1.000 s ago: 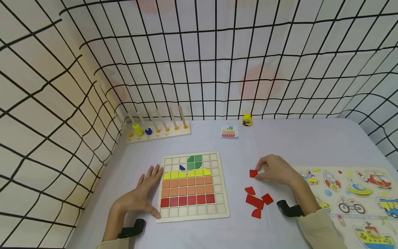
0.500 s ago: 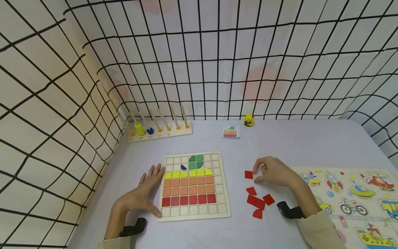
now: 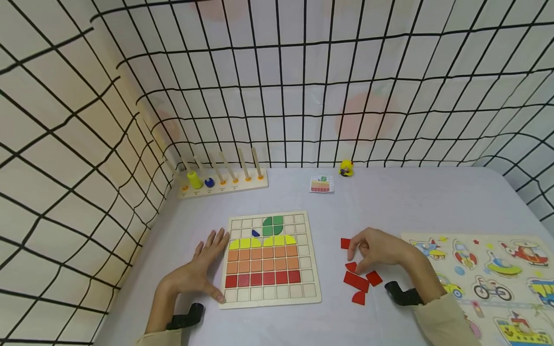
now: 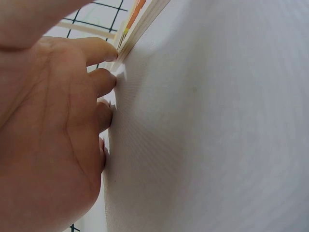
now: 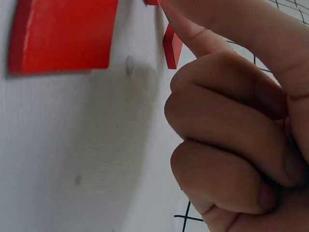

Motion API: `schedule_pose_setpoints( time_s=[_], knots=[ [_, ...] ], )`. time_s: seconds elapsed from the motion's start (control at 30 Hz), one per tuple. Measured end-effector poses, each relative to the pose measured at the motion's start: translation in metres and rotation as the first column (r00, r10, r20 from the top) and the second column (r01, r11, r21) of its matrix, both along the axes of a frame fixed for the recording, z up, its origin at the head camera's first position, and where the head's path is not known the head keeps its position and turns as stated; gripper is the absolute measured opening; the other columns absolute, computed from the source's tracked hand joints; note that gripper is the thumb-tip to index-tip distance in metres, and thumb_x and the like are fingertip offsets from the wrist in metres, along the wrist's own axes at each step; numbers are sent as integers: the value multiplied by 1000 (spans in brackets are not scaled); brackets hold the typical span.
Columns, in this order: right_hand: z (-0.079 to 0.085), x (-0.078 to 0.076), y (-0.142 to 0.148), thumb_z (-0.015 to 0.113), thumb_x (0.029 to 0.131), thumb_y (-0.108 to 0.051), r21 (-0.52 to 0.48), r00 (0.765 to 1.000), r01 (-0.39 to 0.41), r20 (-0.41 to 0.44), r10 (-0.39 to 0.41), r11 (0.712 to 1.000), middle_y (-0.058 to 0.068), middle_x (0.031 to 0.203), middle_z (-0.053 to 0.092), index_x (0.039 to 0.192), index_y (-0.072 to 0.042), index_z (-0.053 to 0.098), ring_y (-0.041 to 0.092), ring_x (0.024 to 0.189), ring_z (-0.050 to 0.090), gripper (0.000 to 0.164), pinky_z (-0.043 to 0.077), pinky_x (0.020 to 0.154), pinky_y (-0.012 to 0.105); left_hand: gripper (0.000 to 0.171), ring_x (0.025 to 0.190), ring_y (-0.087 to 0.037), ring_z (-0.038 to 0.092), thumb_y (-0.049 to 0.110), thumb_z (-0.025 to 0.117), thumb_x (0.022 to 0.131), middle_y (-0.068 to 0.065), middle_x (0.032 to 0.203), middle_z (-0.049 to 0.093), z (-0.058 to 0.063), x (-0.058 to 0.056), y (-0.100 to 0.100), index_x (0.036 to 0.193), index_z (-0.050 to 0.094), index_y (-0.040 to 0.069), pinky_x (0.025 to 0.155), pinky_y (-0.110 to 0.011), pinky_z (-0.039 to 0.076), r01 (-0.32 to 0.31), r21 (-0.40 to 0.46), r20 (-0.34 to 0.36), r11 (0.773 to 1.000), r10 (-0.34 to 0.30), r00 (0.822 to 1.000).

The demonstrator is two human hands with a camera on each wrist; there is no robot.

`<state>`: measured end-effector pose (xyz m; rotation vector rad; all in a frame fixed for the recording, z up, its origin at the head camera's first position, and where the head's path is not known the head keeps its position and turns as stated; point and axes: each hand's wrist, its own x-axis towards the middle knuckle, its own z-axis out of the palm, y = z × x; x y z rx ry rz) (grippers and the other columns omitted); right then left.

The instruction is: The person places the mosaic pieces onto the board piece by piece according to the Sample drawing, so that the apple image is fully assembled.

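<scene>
My left hand (image 3: 190, 276) lies with fingers spread along the left edge of a wooden grid board (image 3: 313, 288). Its fingertips and thumb touch the board's side. On the board sit rows of red tiles (image 3: 256, 278), orange tiles (image 3: 268, 264) and yellow pieces (image 3: 279, 241), with green pieces (image 3: 272, 225) and a small blue piece (image 3: 256, 233) above. My right hand (image 3: 381, 247) pinches a red quarter-circle tile (image 3: 350, 266) between thumb and index finger, low at the table; its other fingers are curled. The fingertips partly hide the tile.
Around the right hand lie a red square (image 3: 345, 243), a red rectangle (image 3: 356, 281), another red square (image 3: 374, 278) and another quarter-circle (image 3: 358, 298). A picture puzzle board (image 3: 459, 283) is at right. Behind are a peg stand (image 3: 225, 189), pattern card (image 3: 321, 184) and yellow duck (image 3: 346, 168).
My right hand slid a red square left and let go of it, then came nearer to me onto the red quarter-circle tile, which shifted slightly. The left hand has stayed put.
</scene>
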<state>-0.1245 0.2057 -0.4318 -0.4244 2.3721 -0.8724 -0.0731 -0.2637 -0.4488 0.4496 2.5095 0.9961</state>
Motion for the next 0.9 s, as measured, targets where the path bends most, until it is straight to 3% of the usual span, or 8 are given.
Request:
schedule_pose_setpoints(
  time_s=[0.13, 0.37, 0.53, 0.7, 0.9],
  knots=[
    [-1, 1, -1, 90, 77, -23, -3, 1000, 8, -29, -8, 1000, -3, 56, 48, 85, -18, 74, 12, 51, 44, 19, 32, 50, 21, 155, 159, -44, -19, 40, 103, 50, -20, 174, -7, -1, 0, 0, 166, 7, 6, 124, -71, -13, 5, -7, -4, 1000, -5, 1000],
    [-3, 1, -11, 89, 79, -26, 7, 993, 91, -81, -90, 996, -2, 59, 46, 87, -16, 73, 14, 58, 43, 20, 32, 51, 20, 154, 159, -45, -20, 41, 102, 51, -21, 174, -8, -1, 1, -1, 167, 6, 6, 123, -72, -13, 9, -6, -6, 1000, -9, 1000],
    [-1, 2, -10, 87, 80, -15, -10, 996, 72, -48, -72, 997, -3, 55, 43, 86, -14, 74, 12, 51, 37, 14, 30, 48, 19, 154, 159, -45, -20, 41, 102, 52, -21, 174, -9, -1, 1, -1, 167, 6, 6, 123, -72, -13, 15, -5, -6, 1000, -15, 1000],
    [-3, 1, -16, 88, 80, -18, -67, 996, 30, -81, -35, 997, -4, 56, 44, 83, -13, 73, 11, 52, 40, 16, 31, 48, 18, 154, 159, -44, -21, 40, 102, 51, -21, 174, -9, -2, 2, -2, 167, 6, 7, 123, -72, -14, 14, -4, -4, 1000, -14, 1000],
    [-6, -1, -22, 87, 80, -13, -107, 993, 24, -114, -36, 994, -5, 59, 41, 100, -12, 72, 10, 54, 39, 25, 32, 49, 19, 154, 159, -44, -20, 41, 102, 51, -20, 174, -8, -1, 1, -1, 167, 7, 7, 124, -71, -13, 9, -4, -5, 1000, -9, 1000]
  ],
)
